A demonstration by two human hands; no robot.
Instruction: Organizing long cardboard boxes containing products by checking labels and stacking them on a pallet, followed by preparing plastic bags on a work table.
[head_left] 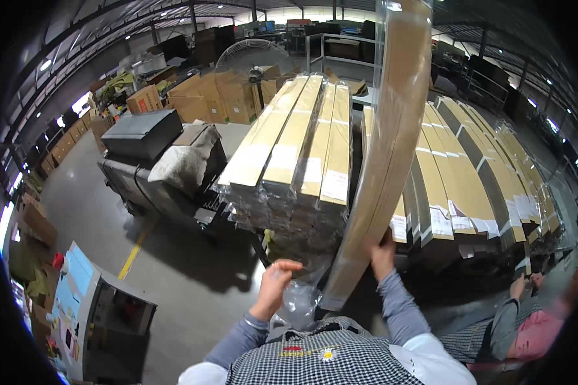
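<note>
A long, flat brown cardboard bundle (pixel 392 128) in a clear plastic sleeve stands tilted in front of me, its lower end near my waist. My right hand (pixel 382 255) grips its right edge low down, with the fingertips partly hidden. Left of the lower end, my left hand (pixel 278 289) is closed, its fingers curled at the loose clear plastic sleeve end (pixel 300 303). That plastic hangs crumpled between the hand and my checked apron (pixel 321 353).
Stacks of long cardboard-topped packs (pixel 289 141) and more packs (pixel 453 173) lie ahead. A cart with a dark box (pixel 141 135) stands left, near a fan (pixel 255 74). A blue-topped table (pixel 74 276) is lower left. A co-worker in pink (pixel 539 330) is close at right.
</note>
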